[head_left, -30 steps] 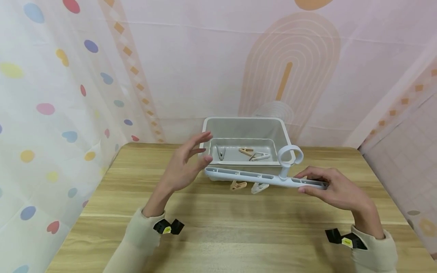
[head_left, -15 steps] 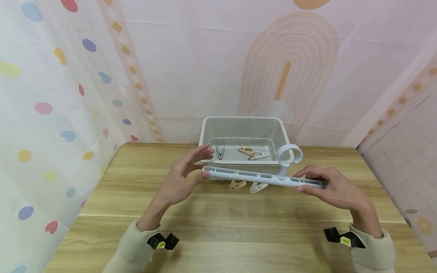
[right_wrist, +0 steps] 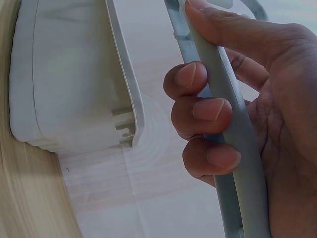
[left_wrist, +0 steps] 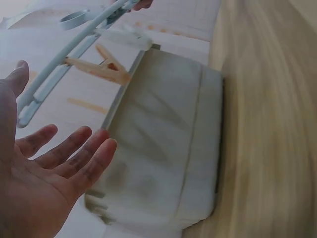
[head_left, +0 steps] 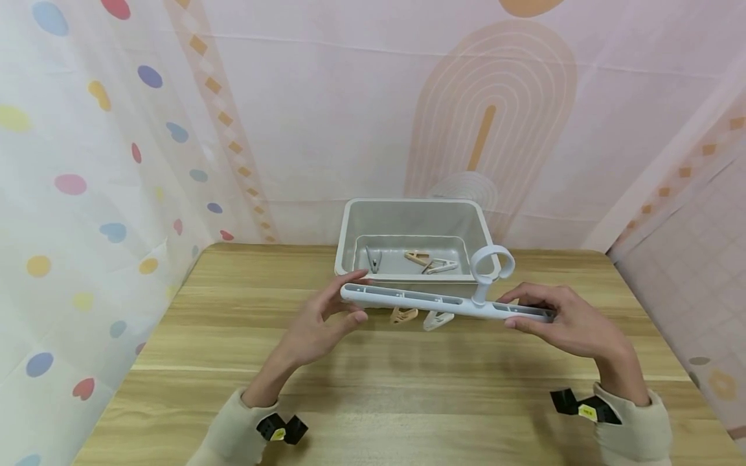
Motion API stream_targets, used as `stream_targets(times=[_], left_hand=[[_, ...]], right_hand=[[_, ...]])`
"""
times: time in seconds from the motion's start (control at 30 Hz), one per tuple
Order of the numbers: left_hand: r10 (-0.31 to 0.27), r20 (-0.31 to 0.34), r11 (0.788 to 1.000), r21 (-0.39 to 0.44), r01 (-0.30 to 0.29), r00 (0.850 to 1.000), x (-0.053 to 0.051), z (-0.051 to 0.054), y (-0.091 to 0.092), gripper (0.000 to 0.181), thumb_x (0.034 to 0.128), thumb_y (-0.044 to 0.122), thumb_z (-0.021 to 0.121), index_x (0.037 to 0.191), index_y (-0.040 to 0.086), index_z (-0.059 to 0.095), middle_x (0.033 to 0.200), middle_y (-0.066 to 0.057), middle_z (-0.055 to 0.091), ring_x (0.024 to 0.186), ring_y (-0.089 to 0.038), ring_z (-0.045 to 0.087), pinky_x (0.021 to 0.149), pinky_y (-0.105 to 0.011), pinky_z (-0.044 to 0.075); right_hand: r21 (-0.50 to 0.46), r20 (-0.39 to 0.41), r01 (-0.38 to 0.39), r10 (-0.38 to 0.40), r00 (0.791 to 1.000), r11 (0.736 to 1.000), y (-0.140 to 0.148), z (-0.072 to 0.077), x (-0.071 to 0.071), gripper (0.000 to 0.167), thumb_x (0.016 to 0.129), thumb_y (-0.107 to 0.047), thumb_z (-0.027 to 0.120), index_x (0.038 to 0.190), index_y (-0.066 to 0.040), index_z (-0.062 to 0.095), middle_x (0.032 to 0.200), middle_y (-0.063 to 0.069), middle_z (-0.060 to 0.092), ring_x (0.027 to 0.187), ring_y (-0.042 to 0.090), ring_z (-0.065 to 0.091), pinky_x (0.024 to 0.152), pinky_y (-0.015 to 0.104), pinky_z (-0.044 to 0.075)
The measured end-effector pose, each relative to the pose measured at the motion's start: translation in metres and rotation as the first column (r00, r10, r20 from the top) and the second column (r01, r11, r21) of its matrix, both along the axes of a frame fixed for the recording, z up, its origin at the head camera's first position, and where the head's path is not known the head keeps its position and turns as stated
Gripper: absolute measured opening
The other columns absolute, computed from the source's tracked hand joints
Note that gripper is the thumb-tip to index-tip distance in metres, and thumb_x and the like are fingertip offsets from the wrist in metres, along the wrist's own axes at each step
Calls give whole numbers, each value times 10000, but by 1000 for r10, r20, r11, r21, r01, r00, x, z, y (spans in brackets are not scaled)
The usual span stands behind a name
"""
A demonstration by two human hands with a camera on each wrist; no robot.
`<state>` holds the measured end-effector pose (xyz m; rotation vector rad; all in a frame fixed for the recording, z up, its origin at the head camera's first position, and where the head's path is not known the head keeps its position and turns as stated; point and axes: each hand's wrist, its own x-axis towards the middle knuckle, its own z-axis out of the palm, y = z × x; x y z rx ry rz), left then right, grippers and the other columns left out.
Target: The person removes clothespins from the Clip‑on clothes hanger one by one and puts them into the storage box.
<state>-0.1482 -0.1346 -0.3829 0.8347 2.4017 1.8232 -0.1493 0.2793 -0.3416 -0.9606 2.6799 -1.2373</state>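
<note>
A pale blue plastic clip hanger (head_left: 416,299) with a ring-shaped hook (head_left: 492,264) is held level above the table, in front of the bin. My right hand (head_left: 574,323) grips its right end; in the right wrist view the fingers (right_wrist: 213,109) curl round the bar (right_wrist: 245,163). At the left end, my left hand (head_left: 315,333) has its fingers spread around the bar's tip, apart from it in the left wrist view. Under the bar hang a beige clip (head_left: 404,316) and a white clip (head_left: 438,320).
A grey plastic bin (head_left: 416,217) stands at the table's back edge. Inside it lie a grey clip (head_left: 374,263), a beige clip (head_left: 416,257) and a white clip (head_left: 444,266). Behind rises a patterned curtain (head_left: 326,116). The wooden table (head_left: 408,408) spreads out in front.
My left hand has come down from beside the bin's front left corner to the hanger's left end. The right hand keeps its grip, and the hanger has shifted slightly left.
</note>
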Motion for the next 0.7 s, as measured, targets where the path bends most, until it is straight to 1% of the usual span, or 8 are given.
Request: stream_targets(times=[0.07,0.13,0.23,0.33,0.47,0.57,0.7], left_hand=[[2,26,1000,-16,-2,1000,2,-4,2,649,975,143,712,1557,194,431,1459,-129,579,1046,-312,712,959,-332,573],[-3,50,1000,-25,4,999,3,-8,4,653,977,158,711,1562,197,424,1435,-136,595,1067,-357,698,974,-347,567],[-9,67,998,-57,13,998,5,-12,8,652,987,185,698,1570,219,407,1378,-139,634,1113,-356,686,996,-367,558],[-24,88,998,-63,30,996,6,-17,13,553,1001,198,679,1513,187,470,1320,-159,665,1152,-350,673,1006,-394,551],[-40,93,998,-53,45,995,7,-22,19,420,1008,191,670,1407,132,555,1308,-127,664,1183,-328,653,1004,-415,552],[-32,103,997,-69,39,994,7,-24,25,440,1002,210,679,1410,103,552,1296,-105,655,1187,-297,641,1000,-375,556],[-16,138,995,-94,30,990,10,-26,32,492,1007,256,672,1436,64,526,1318,-133,635,1196,-287,632,998,-313,554]], right_hand=[[-3,-5,-5,5,1000,1000,-1,0,0,271,916,-84,768,1134,-235,708,812,-101,705,673,46,561,605,229,476],[-8,-6,-7,7,1000,1000,-2,1,0,272,914,-84,770,1132,-235,708,805,-91,701,668,43,557,600,227,474],[-11,-5,-8,8,1000,1000,-3,0,0,269,914,-93,773,1128,-243,707,797,-92,694,659,35,548,594,227,469],[-12,-8,-10,10,1000,1000,-4,0,0,270,915,-95,772,1127,-249,708,785,-88,688,648,29,530,584,227,458],[-11,-20,-15,14,1000,1000,-5,0,1,274,912,-87,772,1125,-247,708,771,-92,675,638,26,510,573,227,444],[-5,-23,-13,13,1000,1000,-6,0,1,269,915,-94,772,1124,-249,706,765,-99,665,635,26,502,570,227,438],[1,-16,-8,8,1000,1000,-6,-1,0,255,921,-116,770,1120,-261,703,754,-87,663,629,20,494,565,227,437]])
